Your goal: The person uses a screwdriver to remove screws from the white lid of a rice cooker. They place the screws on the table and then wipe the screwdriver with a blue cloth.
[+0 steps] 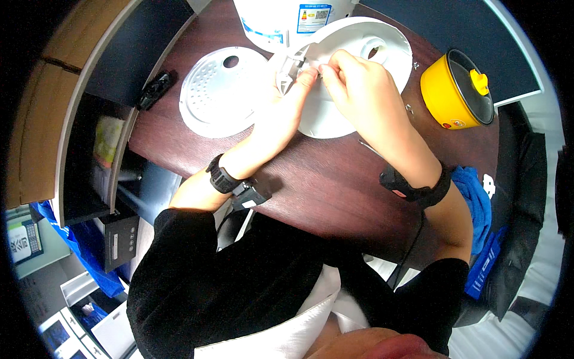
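Note:
A white round plastic cover (pixel 335 119), shaped like an appliance lid with a round opening, lies tilted toward the back of the table. My left hand (pixel 278 116) is closed on its left edge, beside a white bracket-like part (pixel 290 72) with small dark pieces. My right hand (pixel 362 81) reaches over the cover, thumb and fingers pinched together close to the left fingertips. What the pinch holds is too small and hidden to tell. Left of my hands a round metal plate (pixel 209 96) with many small holes and one large hole lies flat.
Behind stands a white appliance body (pixel 263 21) with a label. A yellow pot (pixel 445 90) with a dark lid sits at the right. Small metal bits (pixel 409 109) lie near the cover. A black object (pixel 156 90) is at the left edge, a blue cloth (pixel 475 200) at the right.

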The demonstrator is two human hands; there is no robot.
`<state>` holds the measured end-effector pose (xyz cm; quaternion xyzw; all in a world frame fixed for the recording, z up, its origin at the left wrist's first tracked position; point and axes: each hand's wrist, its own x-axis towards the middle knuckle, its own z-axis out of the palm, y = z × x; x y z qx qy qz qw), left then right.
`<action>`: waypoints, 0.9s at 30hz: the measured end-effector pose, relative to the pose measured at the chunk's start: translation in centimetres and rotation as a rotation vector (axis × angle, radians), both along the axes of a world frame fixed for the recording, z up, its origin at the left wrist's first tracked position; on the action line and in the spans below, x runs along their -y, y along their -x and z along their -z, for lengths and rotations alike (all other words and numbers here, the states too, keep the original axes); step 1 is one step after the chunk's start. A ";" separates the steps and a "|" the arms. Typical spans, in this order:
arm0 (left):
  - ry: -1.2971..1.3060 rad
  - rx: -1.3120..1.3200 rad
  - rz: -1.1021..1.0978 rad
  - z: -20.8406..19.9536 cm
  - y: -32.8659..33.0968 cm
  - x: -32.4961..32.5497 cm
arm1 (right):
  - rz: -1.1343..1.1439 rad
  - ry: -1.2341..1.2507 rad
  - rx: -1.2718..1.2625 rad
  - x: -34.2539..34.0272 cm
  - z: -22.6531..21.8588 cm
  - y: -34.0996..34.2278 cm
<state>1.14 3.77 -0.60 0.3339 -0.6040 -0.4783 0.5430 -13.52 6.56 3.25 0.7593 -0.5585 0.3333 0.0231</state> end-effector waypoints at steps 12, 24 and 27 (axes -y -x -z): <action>0.040 0.034 0.014 -0.1 -0.1 0.0 | -0.133 0.199 -0.297 -0.3 -1.0 0.5; 0.003 0.052 0.006 -0.6 -0.2 -0.2 | -0.193 0.201 -0.427 -0.2 -1.9 1.3; -0.001 0.052 0.014 -0.6 -0.3 0.1 | -0.212 0.228 -0.356 0.0 -1.8 1.4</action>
